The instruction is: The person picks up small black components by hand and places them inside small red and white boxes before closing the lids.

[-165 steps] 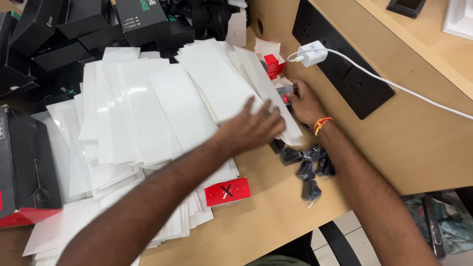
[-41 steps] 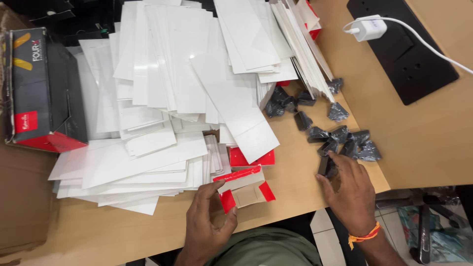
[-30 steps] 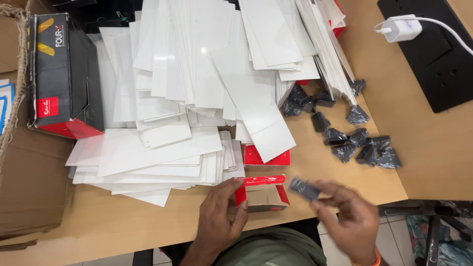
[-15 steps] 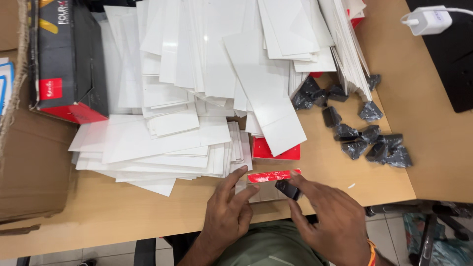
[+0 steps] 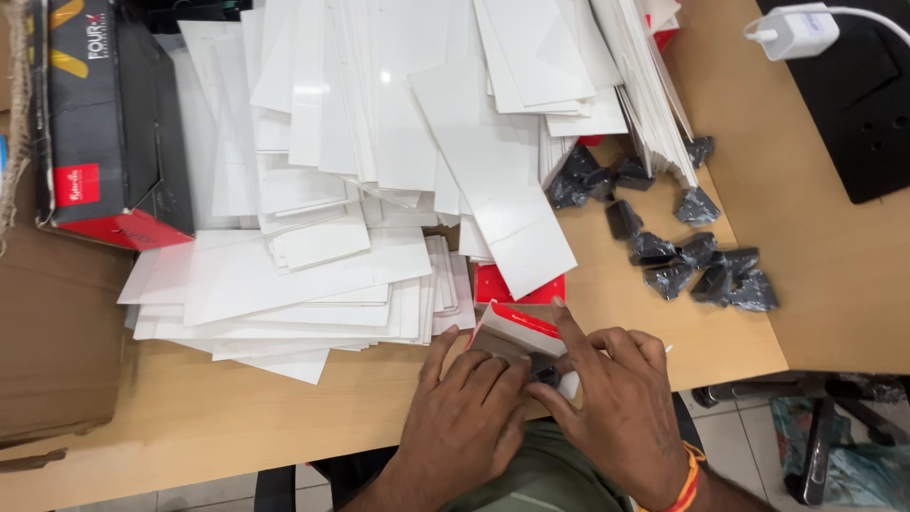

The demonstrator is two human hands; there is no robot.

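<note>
The wooden tabletop (image 5: 654,322) carries a wide heap of white cards (image 5: 379,171) spread from the centre toward 12 o'clock. At 9 o'clock a black and red carton (image 5: 104,123) lies beside the heap, with a brown cardboard box (image 5: 57,351) below it. A black socket panel (image 5: 863,104) sits at 2 o'clock with a white charger (image 5: 794,30) plugged in. At 3 o'clock, small black wrapped packets (image 5: 682,256) lie scattered. At 6 o'clock, close to the near edge, the small red and white box (image 5: 512,332) is held between both hands. The left hand (image 5: 469,417) grips the box's near side. The right hand (image 5: 616,408) presses a small black piece (image 5: 548,375) at its open end, forefinger along the red flap.
</note>
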